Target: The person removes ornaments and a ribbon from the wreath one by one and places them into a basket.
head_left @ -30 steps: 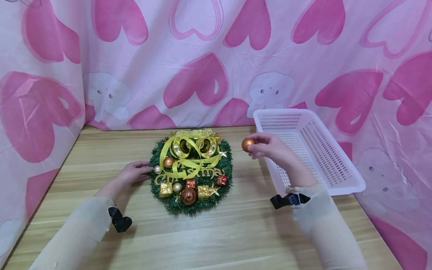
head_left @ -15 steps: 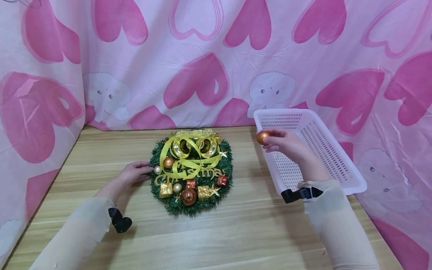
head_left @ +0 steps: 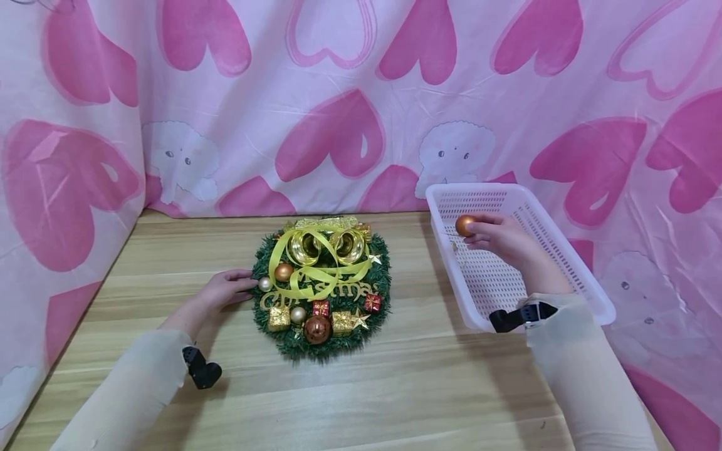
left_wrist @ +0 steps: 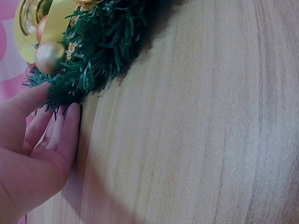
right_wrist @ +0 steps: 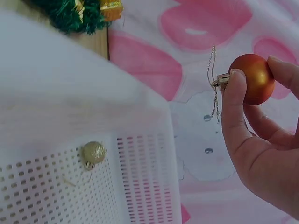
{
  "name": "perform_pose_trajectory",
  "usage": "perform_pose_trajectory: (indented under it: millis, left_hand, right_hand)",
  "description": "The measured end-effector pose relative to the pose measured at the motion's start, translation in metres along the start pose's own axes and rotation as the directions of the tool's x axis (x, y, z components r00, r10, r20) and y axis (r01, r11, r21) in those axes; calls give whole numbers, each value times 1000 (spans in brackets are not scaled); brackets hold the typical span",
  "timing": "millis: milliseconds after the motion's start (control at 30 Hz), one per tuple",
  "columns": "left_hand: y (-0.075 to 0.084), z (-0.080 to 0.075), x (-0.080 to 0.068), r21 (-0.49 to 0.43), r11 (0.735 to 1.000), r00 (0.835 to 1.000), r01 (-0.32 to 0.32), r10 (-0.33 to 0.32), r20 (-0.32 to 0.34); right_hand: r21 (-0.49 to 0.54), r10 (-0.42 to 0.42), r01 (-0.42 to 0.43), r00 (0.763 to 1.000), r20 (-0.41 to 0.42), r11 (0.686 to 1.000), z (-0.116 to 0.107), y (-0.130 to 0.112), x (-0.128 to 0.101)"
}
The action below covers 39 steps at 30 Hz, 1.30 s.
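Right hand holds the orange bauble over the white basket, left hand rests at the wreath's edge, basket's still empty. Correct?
Not quite: the white basket isn't empty. The right wrist view shows a small gold glitter ball already on its floor. The rest holds: the right hand pinches the orange bauble over it, and the left hand rests at the wreath.

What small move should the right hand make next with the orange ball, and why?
Probably lower it and let go. The right hand pinches the orange ball above the white basket, where a small gold ball already lies, while the left hand rests against the wreath.
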State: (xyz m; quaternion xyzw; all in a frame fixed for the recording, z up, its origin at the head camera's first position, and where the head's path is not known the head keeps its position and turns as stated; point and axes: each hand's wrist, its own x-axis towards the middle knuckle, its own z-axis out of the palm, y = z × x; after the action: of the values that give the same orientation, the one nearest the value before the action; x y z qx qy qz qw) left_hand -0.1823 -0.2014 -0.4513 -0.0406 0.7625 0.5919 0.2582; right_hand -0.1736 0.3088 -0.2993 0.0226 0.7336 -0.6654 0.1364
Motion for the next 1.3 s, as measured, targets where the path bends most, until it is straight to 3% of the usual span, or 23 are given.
perform_pose_trajectory:
  millis: [300,467,767,1300]
  left_hand:
    - [0,1,0,-18,1000,1000,2,-2,10]
    - [-1,2,1,-27,1000,1000,0,0,7]
    - [-2,2,1,-41,999,1000,0,0,2]
    - [3,1,-1,-30,1000,1000,4,-4,10]
  right_hand:
    - [-7,41,-41,999,-2,999,-18,7,4]
    - [-88,94,-97,995,-34,991,-25,13,7]
    - [-344,156,-190,980,-125,919,-34,28,10]
    - [-403,201,-237,971,-130,884,-38,31,18]
